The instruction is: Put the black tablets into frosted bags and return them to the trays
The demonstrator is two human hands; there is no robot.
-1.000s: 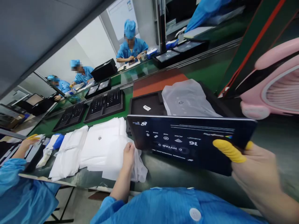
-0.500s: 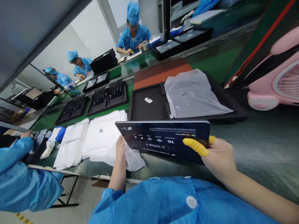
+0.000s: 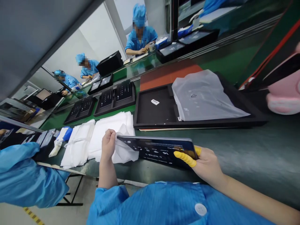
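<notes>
A dark tablet (image 3: 159, 153) with printed text on its front is tilted over the bench near my body. My right hand (image 3: 206, 164), with yellow finger cots on thumb and finger, grips its right end. Closed on the edge of a thin white plastic bag (image 3: 125, 153), my left hand (image 3: 108, 143) is at the tablet's left end. The tablet's left corner meets the bag's opening; how far inside it reaches is hard to see. Behind my left hand lies a stack of white bags (image 3: 96, 137).
Beyond the tablet stands a black foam tray (image 3: 146, 107) with a bagged flat item (image 3: 206, 97) in its right part. More trays with tablets (image 3: 114, 97) sit on the green belt. A co-worker's blue sleeve (image 3: 21, 159) is at left; a pink fan (image 3: 283, 97) at right.
My left hand has risen and now pinches the bag, which it has lifted toward the tablet. The tablet has come down and to the left in view, tipped flatter.
</notes>
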